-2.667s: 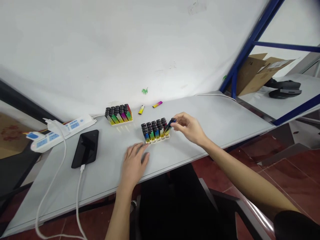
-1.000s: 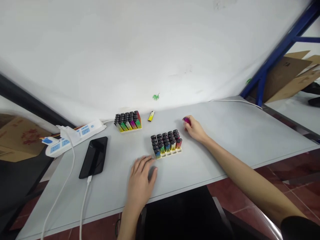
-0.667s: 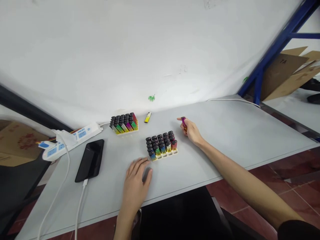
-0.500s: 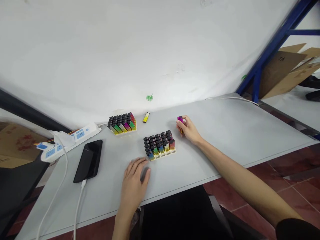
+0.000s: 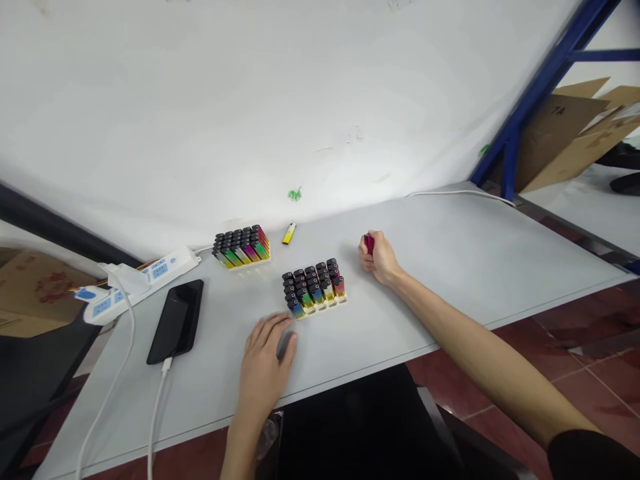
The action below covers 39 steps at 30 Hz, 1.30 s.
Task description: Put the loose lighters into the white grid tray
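Observation:
My right hand (image 5: 379,256) is closed around a purple lighter (image 5: 369,243), just right of the nearer lighter holder; most of the lighter is hidden by the fingers. My left hand (image 5: 267,353) lies on the table with its fingers stretched out, their tips close to the front left corner of that holder. The nearer holder is a pale tray (image 5: 320,308) with upright black-topped lighters (image 5: 315,287) in blue, green, yellow and red, and bare slots along its front edge. Further back left stands a fuller block of lighters (image 5: 241,247). A single yellow lighter (image 5: 289,233) lies near the wall.
On the left, a black phone (image 5: 176,321) with a white cable lies beside a white power strip (image 5: 143,283). The grey table (image 5: 450,267) meets a white wall at the back. A blue metal frame (image 5: 530,100) and cardboard boxes (image 5: 565,140) are at the right.
My right hand has turned and curled into a fist around the purple lighter, covering more of it. My left hand stays in place; the view has shifted slightly.

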{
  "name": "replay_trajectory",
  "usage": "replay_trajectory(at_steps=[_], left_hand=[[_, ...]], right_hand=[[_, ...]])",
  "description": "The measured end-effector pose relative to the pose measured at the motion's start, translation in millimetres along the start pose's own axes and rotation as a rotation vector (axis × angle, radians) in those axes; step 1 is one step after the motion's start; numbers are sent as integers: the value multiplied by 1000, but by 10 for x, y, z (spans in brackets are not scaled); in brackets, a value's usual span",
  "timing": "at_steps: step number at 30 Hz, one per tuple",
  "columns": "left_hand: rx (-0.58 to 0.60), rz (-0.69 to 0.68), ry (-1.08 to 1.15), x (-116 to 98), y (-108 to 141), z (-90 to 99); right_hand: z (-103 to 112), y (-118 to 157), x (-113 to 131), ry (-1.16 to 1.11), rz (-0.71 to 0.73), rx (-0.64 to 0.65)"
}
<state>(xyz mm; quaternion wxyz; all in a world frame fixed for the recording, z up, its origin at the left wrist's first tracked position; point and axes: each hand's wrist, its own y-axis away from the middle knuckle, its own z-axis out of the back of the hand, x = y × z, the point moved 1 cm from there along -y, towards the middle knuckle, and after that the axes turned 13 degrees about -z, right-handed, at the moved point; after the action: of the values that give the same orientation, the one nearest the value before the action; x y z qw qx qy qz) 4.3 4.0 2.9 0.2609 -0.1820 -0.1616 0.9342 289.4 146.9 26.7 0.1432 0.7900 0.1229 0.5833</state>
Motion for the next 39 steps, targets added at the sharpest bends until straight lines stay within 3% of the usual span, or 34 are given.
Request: replay_trajectory(at_steps=[13, 24, 28, 33, 36, 39], left_hand=[[23, 4, -9, -11, -13, 15], [5, 0, -11, 2, -8, 4], [-8, 3, -4, -12, -22, 3], [-8, 0, -21, -17, -22, -11], [0, -14, -33, -22, -7, -12], [11, -24, -44, -31, -2, -1]], right_hand=[[-14, -7, -42, -8, -2, 44], [-10, -12, -53, 10, 1, -11], [-10, -34, -103, 95, 122, -14], [5, 33, -87, 439, 378, -102], [23, 207, 54, 613, 528, -203], [-9, 504, 273, 606, 551, -176]])
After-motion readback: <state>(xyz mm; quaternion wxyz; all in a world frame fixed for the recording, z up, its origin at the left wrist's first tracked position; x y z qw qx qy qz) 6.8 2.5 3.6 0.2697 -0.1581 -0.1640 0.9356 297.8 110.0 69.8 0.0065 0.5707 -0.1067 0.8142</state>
